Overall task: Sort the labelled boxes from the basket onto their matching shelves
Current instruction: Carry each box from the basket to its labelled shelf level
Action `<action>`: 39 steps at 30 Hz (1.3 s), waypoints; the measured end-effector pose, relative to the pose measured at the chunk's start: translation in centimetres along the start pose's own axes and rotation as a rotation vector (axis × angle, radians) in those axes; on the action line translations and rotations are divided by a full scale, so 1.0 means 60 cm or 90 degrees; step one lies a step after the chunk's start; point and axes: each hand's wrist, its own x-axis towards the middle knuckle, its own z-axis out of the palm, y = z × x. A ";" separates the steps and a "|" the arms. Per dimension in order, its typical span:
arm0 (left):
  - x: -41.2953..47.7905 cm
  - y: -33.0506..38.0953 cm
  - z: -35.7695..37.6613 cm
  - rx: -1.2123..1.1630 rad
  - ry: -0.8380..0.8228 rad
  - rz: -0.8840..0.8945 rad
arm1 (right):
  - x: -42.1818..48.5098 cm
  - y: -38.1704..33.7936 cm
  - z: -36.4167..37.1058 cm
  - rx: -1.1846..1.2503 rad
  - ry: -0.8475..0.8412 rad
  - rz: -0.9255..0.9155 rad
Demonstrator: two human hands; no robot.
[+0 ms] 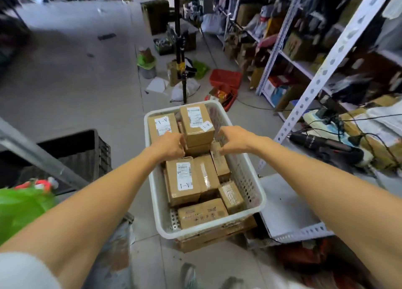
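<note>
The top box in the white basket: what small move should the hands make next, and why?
Probably close both hands on the top box and lift it straight up. It sits highest in the basket, resting on another box. The left hand is at its left side and the right hand is open beside its right side, neither clearly gripping.

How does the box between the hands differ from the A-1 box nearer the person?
The top box is stacked on another, between the left hand and right hand; the near box lies lower, untouched. The top box shows A-1 on a small separate sticker; the near box on its long label. Both are brown cardboard in the white basket.
</note>
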 end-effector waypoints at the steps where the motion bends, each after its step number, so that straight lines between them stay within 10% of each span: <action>1: 0.011 -0.007 0.004 -0.005 -0.007 -0.005 | 0.010 0.002 -0.001 0.001 -0.004 0.004; 19: 0.236 -0.035 0.003 -0.098 -0.002 -0.113 | 0.270 0.060 -0.030 0.078 -0.044 -0.013; 39: 0.561 -0.145 0.126 -0.231 -0.084 -0.158 | 0.547 0.137 0.175 0.532 0.096 0.379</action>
